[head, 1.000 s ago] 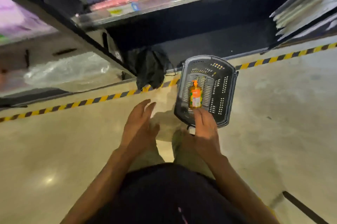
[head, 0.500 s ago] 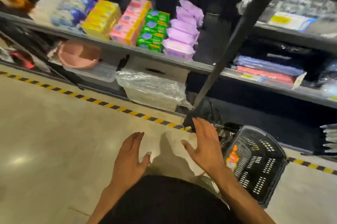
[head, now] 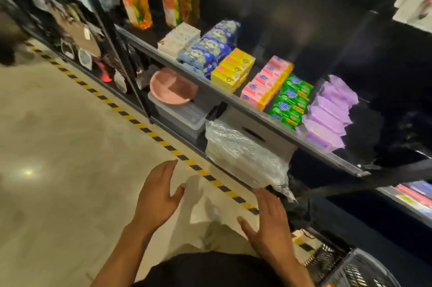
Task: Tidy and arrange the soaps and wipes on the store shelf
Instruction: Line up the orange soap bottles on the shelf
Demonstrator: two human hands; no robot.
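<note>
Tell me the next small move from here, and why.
Probably lift the right hand to the purple wipe packs at the right end of the shelf. It and the left hand are open, empty and low, while those packs look unevenly fanned.

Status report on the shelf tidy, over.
Left hand, right hand open, empty, low before shelf. Soap boxes, purple wipes stacked on shelf, untouched. Wrapped box under shelf, near right hand.

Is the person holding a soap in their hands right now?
No, the left hand and the right hand are both open and empty, while the soap boxes sit on the shelf.
</note>
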